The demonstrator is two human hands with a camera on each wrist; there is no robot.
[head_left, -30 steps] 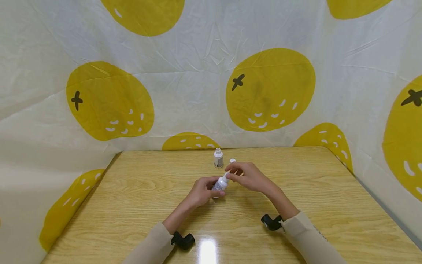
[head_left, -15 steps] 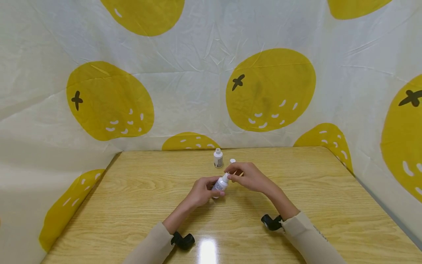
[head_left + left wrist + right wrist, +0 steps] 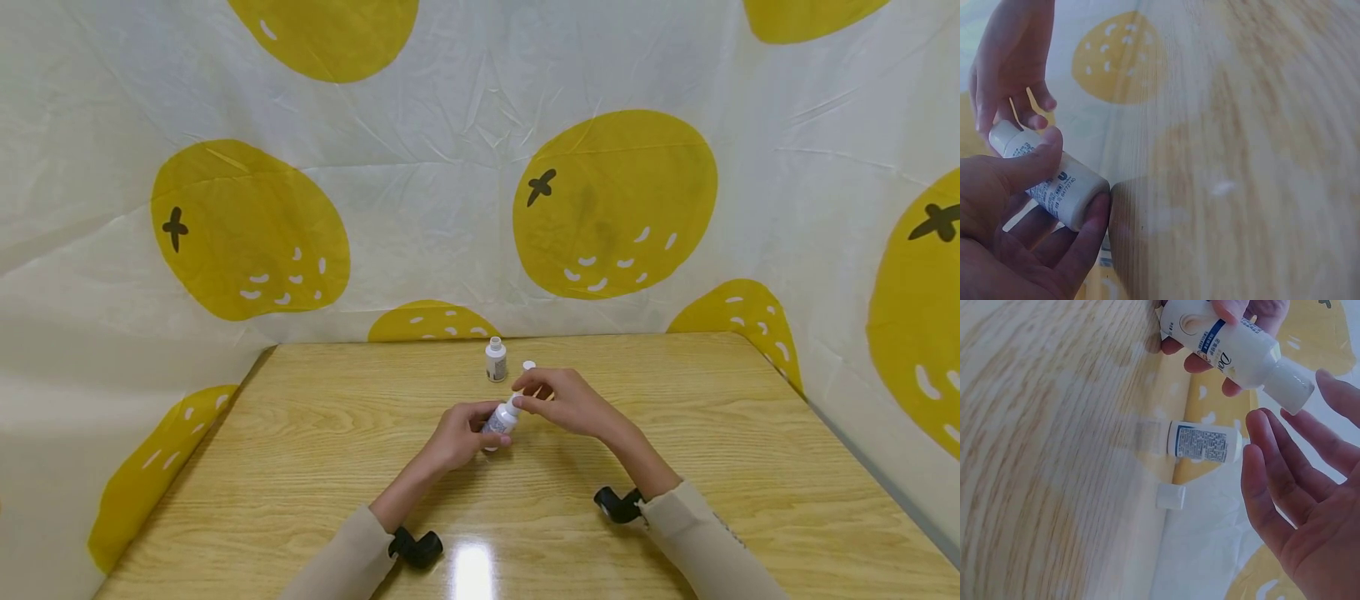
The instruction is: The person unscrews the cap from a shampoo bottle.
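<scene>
My left hand (image 3: 455, 437) grips a small white Dove bottle (image 3: 499, 421), tilted with its capped end up and to the right. In the left wrist view the left thumb (image 3: 1038, 159) presses along its printed side. The bottle's white cap (image 3: 1289, 386) meets the thumb and index fingertips of my right hand (image 3: 567, 402), which pinch it at its end. The other right fingers are bent loosely beside it. A second white bottle (image 3: 496, 362), uncapped, stands upright behind the hands. To its right a loose white cap (image 3: 528, 365) lies on the table, partly hidden by the right hand.
The wood-grain table (image 3: 322, 425) reaches back to a white cloth (image 3: 427, 225) printed with yellow fruit. Black wrist cameras (image 3: 417, 548) sit at both sleeve cuffs. Light glares off the table's near edge.
The right thumb and fingers have shifted slightly back and forth at the cap of the held bottle. The left hand, the standing bottle and the loose cap have stayed in place.
</scene>
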